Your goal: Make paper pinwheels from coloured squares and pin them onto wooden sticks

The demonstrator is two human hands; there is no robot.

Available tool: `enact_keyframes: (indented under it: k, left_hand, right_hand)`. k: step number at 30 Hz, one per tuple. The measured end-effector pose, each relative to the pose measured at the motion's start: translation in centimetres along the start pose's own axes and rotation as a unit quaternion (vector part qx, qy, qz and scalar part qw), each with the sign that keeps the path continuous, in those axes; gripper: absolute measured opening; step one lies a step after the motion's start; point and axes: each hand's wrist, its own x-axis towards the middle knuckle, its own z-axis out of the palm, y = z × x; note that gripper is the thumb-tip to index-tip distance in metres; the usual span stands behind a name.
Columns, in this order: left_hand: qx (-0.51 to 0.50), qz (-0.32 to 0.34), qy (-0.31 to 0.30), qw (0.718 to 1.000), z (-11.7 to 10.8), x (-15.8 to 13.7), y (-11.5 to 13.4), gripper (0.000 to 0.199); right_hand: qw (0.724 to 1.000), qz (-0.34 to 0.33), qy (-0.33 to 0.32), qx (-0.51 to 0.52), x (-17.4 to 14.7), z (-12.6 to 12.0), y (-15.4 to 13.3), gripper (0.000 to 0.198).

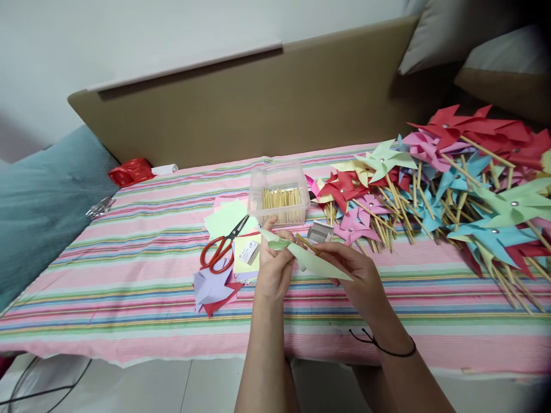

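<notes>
A pale green paper pinwheel (321,265) is held up in front of me, partly folded, over the striped cloth. My left hand (274,271) pinches its left side between thumb and fingers. Behind the paper, my right hand (359,278) grips a short wooden stick (306,244) that points toward the left hand. Where stick and paper meet is too small to make out. Just beyond the hands lies a small open grey box (319,232). Red-handled scissors (221,250) rest on coloured paper squares (226,218) to the left, beside a small white box (248,252).
A clear plastic box (279,172) of wooden sticks (282,199) stands behind the hands. Finished pinwheels (383,160) pile up on the right. Cut purple paper (212,288) lies near the scissors. Farther left are a red plastic bag (130,171) and a blue cushion (60,195).
</notes>
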Motion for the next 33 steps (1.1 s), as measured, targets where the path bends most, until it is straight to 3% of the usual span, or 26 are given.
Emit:
enact_keyframes:
  k: [6,14,20,33]
  left_hand:
    - [0.003,0.033,0.036,0.999,-0.4,0.3,-0.2,0.073]
    - [-0.005,0.038,0.02,0.999,-0.4,0.2,-0.1,0.071]
    - [-0.013,0.042,0.004,0.999,-0.4,0.2,-0.2,0.072]
    - [0.012,0.034,0.029,0.999,0.0,0.1,-0.2,0.077]
  right_hand:
    - [0.998,-0.034,-0.005,-0.044,0.1,0.3,-0.6,0.016]
    - [0.99,-0.059,0.013,-0.13,-0.2,0.2,-0.3,0.018]
    - [0.987,-0.08,0.016,-0.141,-0.3,0.1,-0.4,0.018]
    - [0.974,-0.136,0.031,-0.176,-0.3,0.2,-1.3,0.022]
